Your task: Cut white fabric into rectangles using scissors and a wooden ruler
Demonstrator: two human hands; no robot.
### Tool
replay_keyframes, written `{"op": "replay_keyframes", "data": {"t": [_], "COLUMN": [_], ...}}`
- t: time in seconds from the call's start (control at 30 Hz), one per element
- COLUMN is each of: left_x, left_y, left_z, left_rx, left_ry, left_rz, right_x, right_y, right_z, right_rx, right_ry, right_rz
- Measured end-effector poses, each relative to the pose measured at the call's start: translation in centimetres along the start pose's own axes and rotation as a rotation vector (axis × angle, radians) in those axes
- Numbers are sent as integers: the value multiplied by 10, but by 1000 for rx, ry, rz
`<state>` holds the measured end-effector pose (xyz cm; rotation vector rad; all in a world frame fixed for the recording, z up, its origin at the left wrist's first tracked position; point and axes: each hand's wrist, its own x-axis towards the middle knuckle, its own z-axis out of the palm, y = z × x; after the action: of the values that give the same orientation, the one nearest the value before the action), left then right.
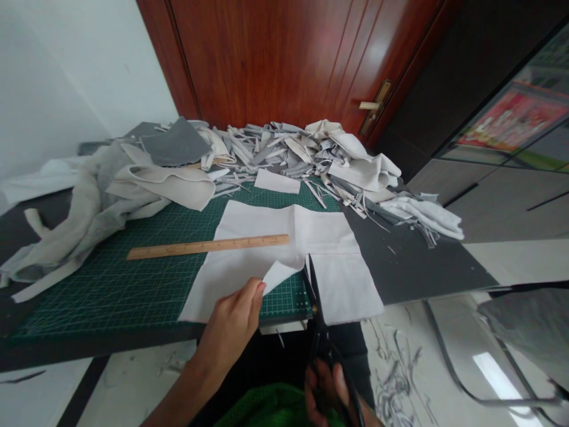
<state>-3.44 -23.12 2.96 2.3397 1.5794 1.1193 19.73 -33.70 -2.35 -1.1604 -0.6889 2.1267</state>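
Note:
A white piece of cloth (pixel 249 225) lies over the green cutting mat (pixel 146 302), slit from its near edge to about its middle. My left hand (pixel 235 317) pinches the cut edge left of the slit and lifts that corner, which curls up. In my right hand (pixel 326 388) are black scissors (pixel 316 308), held by the handles. Their blades point away from me at the inner end of the slit, partly spread against the cloth. A wooden ruler (pixel 208 246) rests across the cloth's left part and onto the mat.
Grey and cream fabric scraps (pixel 267 145) heap along the table's back. Larger folded cloths (pixel 146 178) lie at the left. A small white rectangle (pixel 278 181) sits behind the cloth. Cut strips (pixel 400 367) litter the floor, near a metal-framed chair (pixel 462 379) at right.

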Motion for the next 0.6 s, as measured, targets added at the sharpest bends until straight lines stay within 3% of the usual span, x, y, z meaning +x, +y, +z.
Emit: {"op": "replay_keyframes", "data": {"t": [0.23, 0.6], "left_x": [1, -5], "left_y": [8, 3], "left_z": [-5, -4], "left_rx": [-75, -79], "left_ry": [-12, -1], "left_rz": [-63, -91], "right_x": [22, 43], "right_y": [-7, -19], "right_z": [16, 25], "right_rx": [-67, 59], "right_ry": [43, 94], "right_rz": [-107, -165]}}
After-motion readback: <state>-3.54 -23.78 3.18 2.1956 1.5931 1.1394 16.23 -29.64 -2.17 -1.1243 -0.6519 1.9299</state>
